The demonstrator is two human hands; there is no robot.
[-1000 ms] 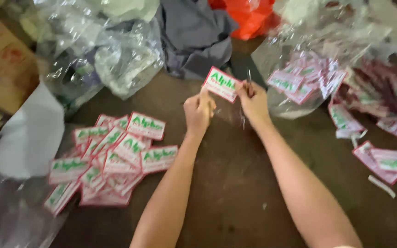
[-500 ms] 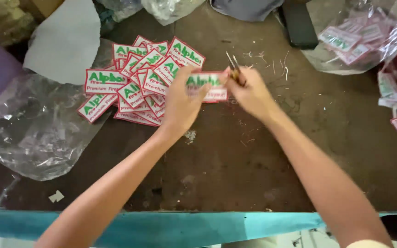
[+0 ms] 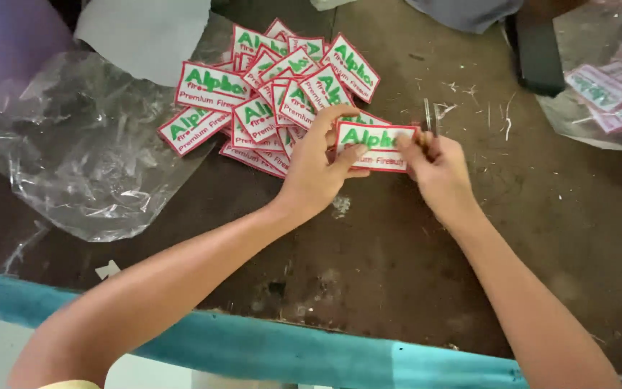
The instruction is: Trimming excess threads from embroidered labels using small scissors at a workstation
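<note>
Workshop — worn bench (image 3: 397, 288), heaped patches (image 3: 275, 94).

red-edged white patch (image 3: 374, 146), patch pile (image 3: 275, 94)

Roughly fifteen red-edged patches (image 3: 264, 108) piled left of the one held patch (image 3: 376, 146), a few more patches in one clear bag (image 3: 606, 94) off right, one crumpled plastic sheet (image 3: 80, 166) further left.

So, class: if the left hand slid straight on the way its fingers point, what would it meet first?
The left hand points up-right; beyond the white red-bordered patch it holds, probably bare brown tabletop.
</note>
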